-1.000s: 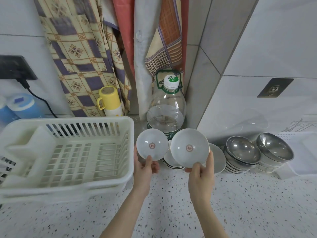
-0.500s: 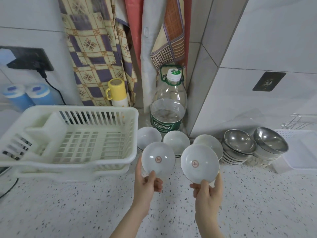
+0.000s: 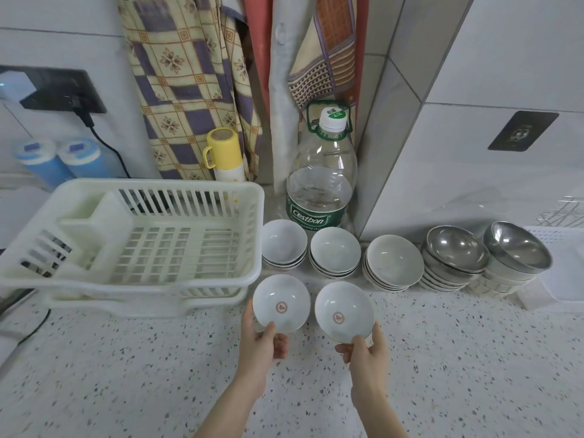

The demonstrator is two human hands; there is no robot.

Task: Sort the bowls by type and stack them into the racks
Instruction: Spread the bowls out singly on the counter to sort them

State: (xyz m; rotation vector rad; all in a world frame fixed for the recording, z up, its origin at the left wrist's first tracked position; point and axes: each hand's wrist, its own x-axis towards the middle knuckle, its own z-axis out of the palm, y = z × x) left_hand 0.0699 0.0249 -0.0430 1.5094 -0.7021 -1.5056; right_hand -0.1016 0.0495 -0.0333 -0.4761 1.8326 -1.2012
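Observation:
My left hand (image 3: 260,346) grips a small white bowl (image 3: 281,303) with a red mark inside, tilted toward me. My right hand (image 3: 366,352) grips a slightly larger white bowl (image 3: 344,311) with the same mark. Both are held above the speckled counter (image 3: 126,374), in front of the white plastic rack (image 3: 132,245), which holds no bowls. Behind them stand three stacks of white bowls: a small stack (image 3: 284,243), a middle stack (image 3: 335,251) and a right stack (image 3: 393,262). Two stacks of steel bowls (image 3: 455,256) (image 3: 513,252) sit further right.
A large water bottle (image 3: 320,181) stands behind the bowl stacks in the wall corner. A yellow-lidded flask (image 3: 224,156) is behind the rack. A second white rack (image 3: 565,263) shows at the right edge. A plugged-in cable (image 3: 104,143) and blue containers (image 3: 60,159) are at left.
Both hands have come down and toward me with their bowls. The view has tilted down, so the stacks behind the bowls now show fully.

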